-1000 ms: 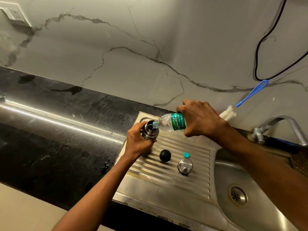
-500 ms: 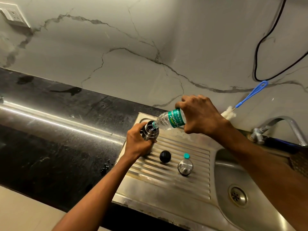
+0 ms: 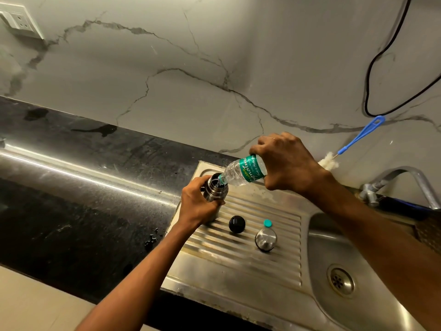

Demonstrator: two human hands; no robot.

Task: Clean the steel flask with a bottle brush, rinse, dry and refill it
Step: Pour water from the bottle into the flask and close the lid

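Refill step: water bottle tipped into steel flask, on drainboard.

L hand (image 3: 199, 204) wrapped round flask (image 3: 216, 188), upright at far-left corner of drainboard (image 3: 250, 263). R hand (image 3: 287, 163) grasps plastic bottle (image 3: 243, 172) by its base, neck down-left, mouth at flask opening. Black stopper (image 3: 237, 224), teal cap (image 3: 267, 222) & steel cup lid (image 3: 265, 239) lie near-right of flask, apart. Bottle brush (image 3: 353, 143) leans on wall, far right, w/ tap (image 3: 403, 181) beside. Dark worktop (image 3: 83, 187) to left.
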